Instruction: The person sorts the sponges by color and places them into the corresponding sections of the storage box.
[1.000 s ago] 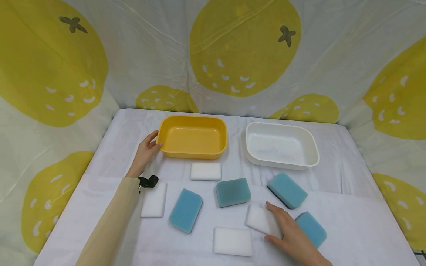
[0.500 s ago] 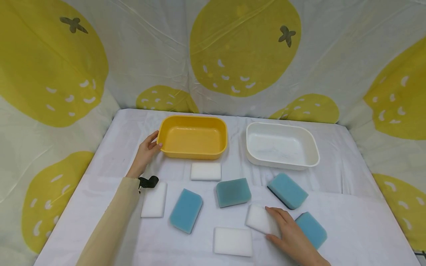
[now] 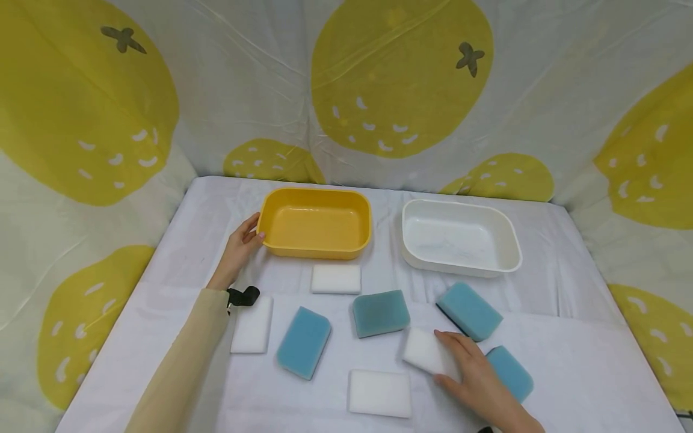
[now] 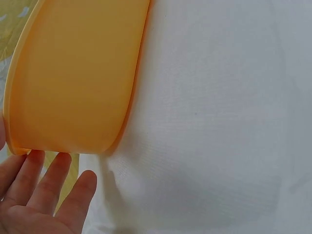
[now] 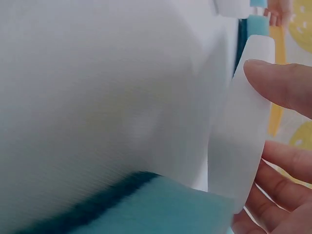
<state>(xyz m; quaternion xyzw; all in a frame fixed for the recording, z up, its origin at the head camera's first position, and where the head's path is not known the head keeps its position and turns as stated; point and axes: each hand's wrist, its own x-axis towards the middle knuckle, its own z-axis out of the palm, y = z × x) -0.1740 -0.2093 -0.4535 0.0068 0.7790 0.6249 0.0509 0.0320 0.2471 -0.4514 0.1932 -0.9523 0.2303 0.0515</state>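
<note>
Downward head view, two close wrist views

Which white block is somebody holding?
The white block in the right hand, pinched between its thumb and fingers. That sets it apart: no fingers touch the far block, the left block or the near block.

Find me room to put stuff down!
Bare patches: right of the white rectangular plastic tub and rightmost blue rectangular foam block; narrow strip between that tub and the yellow rectangular plastic tub. Crowded: around the right hand.
</note>
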